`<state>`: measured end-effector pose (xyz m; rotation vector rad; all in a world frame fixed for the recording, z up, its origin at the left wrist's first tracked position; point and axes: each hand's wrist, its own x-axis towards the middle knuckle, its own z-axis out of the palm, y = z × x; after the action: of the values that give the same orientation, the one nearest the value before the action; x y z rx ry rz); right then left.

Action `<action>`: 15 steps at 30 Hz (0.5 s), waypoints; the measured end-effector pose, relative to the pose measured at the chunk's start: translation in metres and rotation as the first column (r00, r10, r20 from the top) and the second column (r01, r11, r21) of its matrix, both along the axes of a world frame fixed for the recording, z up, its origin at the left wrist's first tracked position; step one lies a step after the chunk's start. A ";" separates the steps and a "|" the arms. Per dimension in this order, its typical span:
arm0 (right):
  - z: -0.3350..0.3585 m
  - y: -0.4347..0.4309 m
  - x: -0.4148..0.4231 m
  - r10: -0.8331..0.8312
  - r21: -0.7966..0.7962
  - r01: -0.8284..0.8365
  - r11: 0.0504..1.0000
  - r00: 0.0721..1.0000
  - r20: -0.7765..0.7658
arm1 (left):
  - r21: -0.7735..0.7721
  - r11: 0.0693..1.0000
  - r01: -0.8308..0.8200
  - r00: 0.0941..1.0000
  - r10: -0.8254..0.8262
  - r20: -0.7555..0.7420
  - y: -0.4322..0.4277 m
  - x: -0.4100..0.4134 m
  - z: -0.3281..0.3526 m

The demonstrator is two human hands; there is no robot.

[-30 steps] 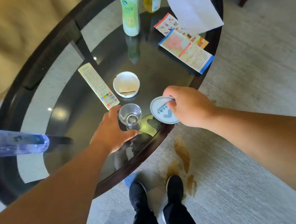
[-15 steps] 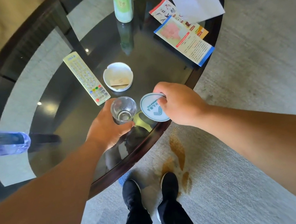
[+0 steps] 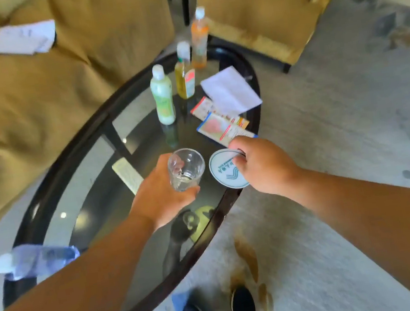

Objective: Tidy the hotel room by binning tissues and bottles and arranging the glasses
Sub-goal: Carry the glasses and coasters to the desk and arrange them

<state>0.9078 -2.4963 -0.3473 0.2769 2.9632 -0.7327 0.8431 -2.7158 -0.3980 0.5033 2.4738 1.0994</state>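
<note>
The view has swung up from the oval glass-topped bench with the dark wooden rim point(image 3: 75, 148) and now takes in the mustard sofas behind it, though the bench itself and most of what stands on it are where they were. Four bottles are yet to be binned: the clear blue-tinted water bottle lying at the near left point(image 3: 38, 258), and the pale green point(image 3: 162, 95), yellow point(image 3: 184, 75) and orange point(image 3: 199, 41) ones upright at the far end beside the white sheet of paper point(image 3: 228, 90). The real change is nearer. The left hand point(image 3: 159, 196), which a second ago was low against the bench, has lifted the small clear drinking glass point(image 3: 187, 170) into the air, its grip clamped round the side and base, with a dim reflection in the pane below. The right hand point(image 3: 261, 165) has risen with it, its grip pinched on the edge of the round white coaster with the blue-green logo point(image 3: 223, 172), held just beside the glass and not touching it. So the glass-arranging step looks under way — probably glass and coaster are being carried off together.
</note>
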 end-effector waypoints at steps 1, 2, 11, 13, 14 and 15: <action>0.020 0.006 0.004 -0.036 0.005 0.036 0.999 0.999 -0.021 | 0.023 0.999 0.022 0.999 -0.022 -0.025 0.007 -0.001 0.021; 0.039 0.011 0.010 -0.068 0.004 0.068 0.998 0.997 -0.032 | 0.039 0.998 0.048 0.998 -0.046 -0.048 0.014 -0.001 0.041; 0.203 0.081 0.077 -0.347 0.007 0.356 0.935 0.916 -0.203 | 0.184 0.943 0.278 0.940 -0.228 -0.254 0.108 0.015 0.214; 0.232 0.101 0.099 -0.370 0.026 0.389 0.921 0.893 -0.257 | 0.204 0.925 0.321 0.918 -0.252 -0.305 0.136 0.026 0.244; 0.246 0.110 0.111 -0.375 0.039 0.401 0.915 0.882 -0.285 | 0.217 0.914 0.342 0.907 -0.261 -0.331 0.150 0.032 0.258; 0.256 0.119 0.121 -0.377 0.045 0.409 0.911 0.874 -0.308 | 0.232 0.904 0.360 0.896 -0.266 -0.355 0.163 0.037 0.270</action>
<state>1.0289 -2.3775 -0.0910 0.8784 3.2743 -0.6986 0.8801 -2.5531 -0.1282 1.2152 2.3670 1.3354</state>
